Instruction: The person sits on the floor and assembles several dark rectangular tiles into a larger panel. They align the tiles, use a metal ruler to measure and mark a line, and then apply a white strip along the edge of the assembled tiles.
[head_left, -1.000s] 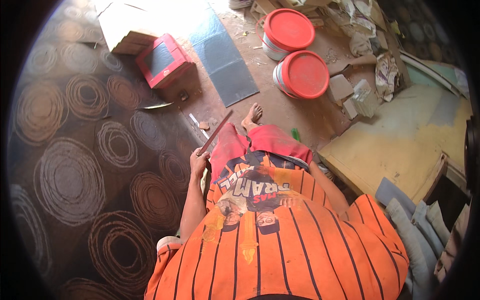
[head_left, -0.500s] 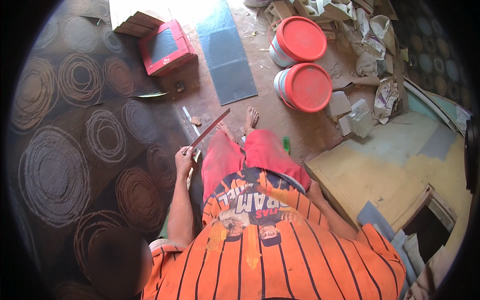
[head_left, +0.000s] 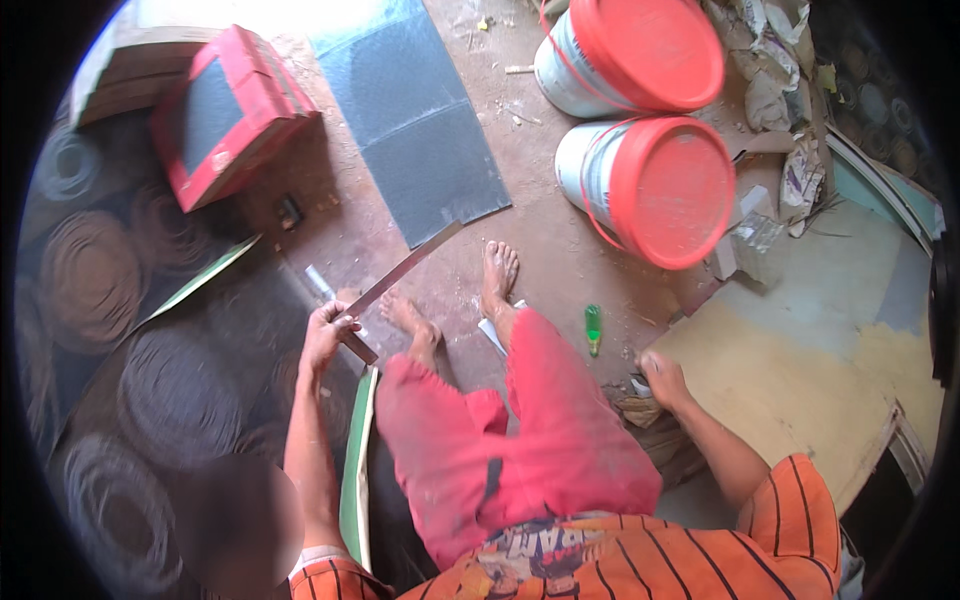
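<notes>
Clearly, the left hand (head_left: 325,338) has its fingers clamped on a long reddish-brown strip (head_left: 402,269), which slants out over the floor (head_left: 540,262), its far end toward a blue-grey sheet (head_left: 432,150). The right hand (head_left: 663,380) is curled near a yellowish board (head_left: 790,325); whether its fingers grip anything, I cannot tell. Near it lies a green bottle (head_left: 593,325); beyond stand two red-lidded buckets (head_left: 675,195).

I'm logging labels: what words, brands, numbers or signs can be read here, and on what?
Orange striped shirt: pale lettering, partly folded; I won't copy it out.
Upper red-lidded bucket: side print too small to read.
Lower red-lidded bucket: label too blurred to read.
Crumpled sack: print too small to read.
Strip in left hand: no lettering visible.
</notes>
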